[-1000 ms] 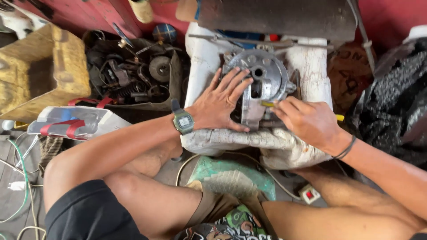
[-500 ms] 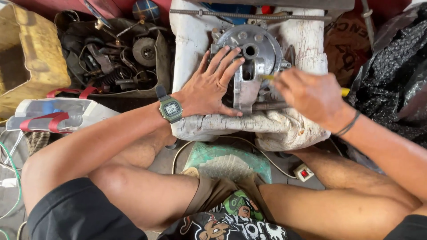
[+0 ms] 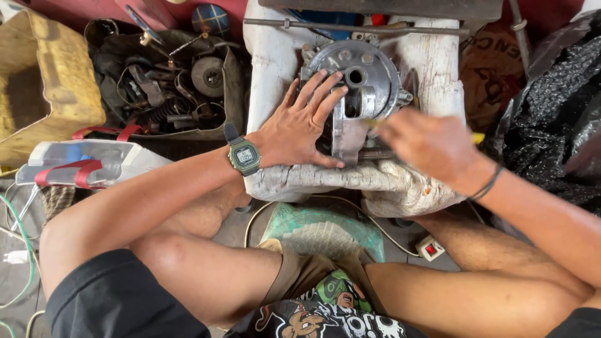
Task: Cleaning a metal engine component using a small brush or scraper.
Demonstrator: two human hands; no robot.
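We see the casing [image 3: 360,94] on the foam block [image 3: 275,56], our left hand [image 3: 299,125] flat on its left side, our right hand [image 3: 432,147] at its right. Left of the block lies a parts tray [image 3: 175,81], further left a box [image 3: 47,81].

Bright, even daylight with soft shadows; only the right hand [image 3: 432,145] smears with motion blur (the rest stays sharp).

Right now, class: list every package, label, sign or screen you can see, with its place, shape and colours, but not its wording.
Wristwatch screen: on the left hand's wrist, small grey rectangle in a green case.
Cardboard box: far left, open, worn yellow-brown.
Sack: right of the white foam block, brown with dark printing.
Plastic case: lower left, clear with red strap.
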